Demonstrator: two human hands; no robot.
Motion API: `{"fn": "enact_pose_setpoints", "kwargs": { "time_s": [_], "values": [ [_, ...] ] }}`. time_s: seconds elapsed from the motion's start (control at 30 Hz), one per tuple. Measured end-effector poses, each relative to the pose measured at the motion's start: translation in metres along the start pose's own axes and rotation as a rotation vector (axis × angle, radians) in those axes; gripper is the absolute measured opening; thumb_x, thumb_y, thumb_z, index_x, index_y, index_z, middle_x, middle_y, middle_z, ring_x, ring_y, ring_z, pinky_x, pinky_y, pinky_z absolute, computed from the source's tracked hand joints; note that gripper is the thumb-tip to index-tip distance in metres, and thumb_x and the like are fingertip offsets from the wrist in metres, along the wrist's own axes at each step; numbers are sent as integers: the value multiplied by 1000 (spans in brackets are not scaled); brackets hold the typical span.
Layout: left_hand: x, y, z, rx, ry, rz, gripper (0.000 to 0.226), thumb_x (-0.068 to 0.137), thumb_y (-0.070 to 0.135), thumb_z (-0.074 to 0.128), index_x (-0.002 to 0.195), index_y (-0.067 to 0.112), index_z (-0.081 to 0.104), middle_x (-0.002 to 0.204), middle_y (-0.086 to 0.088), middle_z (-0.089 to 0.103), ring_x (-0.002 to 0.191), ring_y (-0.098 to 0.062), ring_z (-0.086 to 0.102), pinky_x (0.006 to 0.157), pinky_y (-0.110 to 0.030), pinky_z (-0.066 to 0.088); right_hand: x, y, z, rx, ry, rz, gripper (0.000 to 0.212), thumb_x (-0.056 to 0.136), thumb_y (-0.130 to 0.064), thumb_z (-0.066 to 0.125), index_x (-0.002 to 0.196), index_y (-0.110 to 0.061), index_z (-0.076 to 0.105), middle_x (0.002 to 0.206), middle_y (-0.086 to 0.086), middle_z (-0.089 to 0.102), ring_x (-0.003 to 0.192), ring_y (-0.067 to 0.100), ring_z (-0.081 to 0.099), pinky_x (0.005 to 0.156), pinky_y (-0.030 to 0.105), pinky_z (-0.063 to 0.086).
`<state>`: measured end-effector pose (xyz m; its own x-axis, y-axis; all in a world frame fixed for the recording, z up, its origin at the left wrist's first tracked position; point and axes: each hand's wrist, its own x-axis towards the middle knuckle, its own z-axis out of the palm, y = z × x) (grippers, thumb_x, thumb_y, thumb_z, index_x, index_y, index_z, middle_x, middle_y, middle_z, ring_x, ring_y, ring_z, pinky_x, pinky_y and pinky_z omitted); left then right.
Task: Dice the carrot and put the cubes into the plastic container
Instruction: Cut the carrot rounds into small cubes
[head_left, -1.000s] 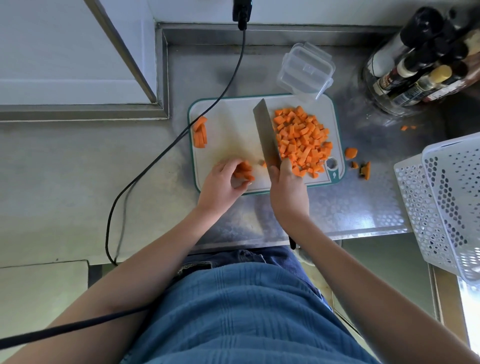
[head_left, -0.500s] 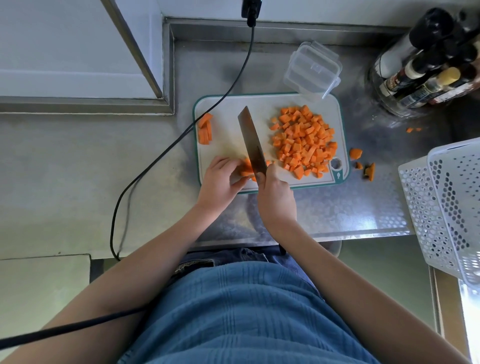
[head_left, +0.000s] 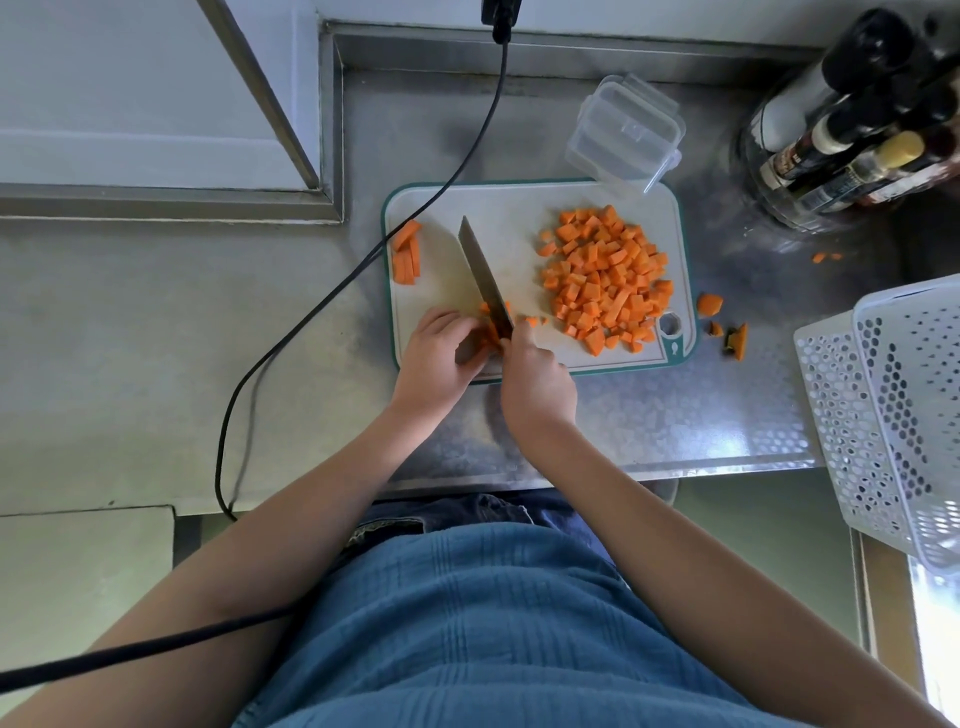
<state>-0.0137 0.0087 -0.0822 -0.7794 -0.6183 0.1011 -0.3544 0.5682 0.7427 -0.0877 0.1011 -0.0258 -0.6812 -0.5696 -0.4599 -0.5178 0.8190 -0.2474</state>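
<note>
1. The right hand (head_left: 537, 384) grips the knife (head_left: 485, 280) by its handle, blade angled up and to the left, its heel down on the carrot sticks (head_left: 491, 332) at the near left of the cutting board (head_left: 509, 228).
2. The left hand (head_left: 439, 358) curls its fingers over those same sticks, pinning them just beside the blade.
3. A big pile of carrot cubes (head_left: 605, 275) sits on the right half of the board, well apart from the knife.
4. A few more uncut strips (head_left: 407, 252) lie at the board's far left edge.
5. The plastic container (head_left: 623, 130) stands on the desk (head_left: 156, 338) just past the board's far right corner, nothing visible in it.
6. Carrot scraps (head_left: 722, 322) lie on the desk to the right of the board.
7. A white basket (head_left: 893, 405) stands at the right edge, bottles (head_left: 852, 114) at the far right, and a black cable (head_left: 322, 306) crosses the desk on the left.
</note>
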Motion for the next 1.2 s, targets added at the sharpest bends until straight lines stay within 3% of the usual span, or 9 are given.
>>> {"fn": "enact_pose_setpoints", "kwargs": {
  "time_s": [0.17,0.3,0.47,0.63,0.77,1.0,1.2],
  "values": [
    [1,2,-2,32,18,11,13,77,20,70,87,11,70,84,1,68,86,-20,56,80,-22,41,2,7,0,71,36,-26,28,104,-30,27,124,-12,36,88,19,64,80,38,62,61,40,44],
    [1,3,-3,41,42,-21,24,80,34,63,87,13,71,81,1,65,81,-17,53,75,-28,44,7,20,-10,106,81,0,19,104,-23,30,114,-10,39,81,17,61,76,36,63,58,39,46],
    [-7,-2,-9,10,-11,-70,26,81,21,71,103,7,68,91,-5,65,88,-23,58,80,-36,48,2,28,-27,214,118,47,29,104,-29,30,113,-4,41,81,18,57,79,40,60,62,45,50],
    [-7,-7,-11,55,-7,-40,14,78,12,72,91,6,70,86,-7,64,83,-25,58,77,-32,46,-12,9,-14,290,91,34,29,103,-32,29,110,-6,40,87,18,59,78,37,59,59,39,45],
    [3,-3,-5,50,-29,-16,11,79,14,72,88,7,70,84,-5,66,81,-23,59,73,-39,50,-11,1,-6,295,102,39,28,103,-33,28,104,-8,38,89,20,59,77,38,58,56,37,42],
    [3,-3,-4,32,-27,-57,10,80,15,71,83,6,68,78,-6,63,75,-21,56,68,-38,49,-5,-5,-3,193,83,45,27,104,-28,29,113,-5,39,74,10,47,66,30,51,54,35,39],
    [5,-1,-6,11,-32,-48,7,78,10,71,81,4,69,76,-7,65,74,-23,57,67,-40,49,2,-7,8,65,51,70,9,102,-10,36,111,-9,38,83,16,61,71,32,62,53,34,43]
  ]
}}
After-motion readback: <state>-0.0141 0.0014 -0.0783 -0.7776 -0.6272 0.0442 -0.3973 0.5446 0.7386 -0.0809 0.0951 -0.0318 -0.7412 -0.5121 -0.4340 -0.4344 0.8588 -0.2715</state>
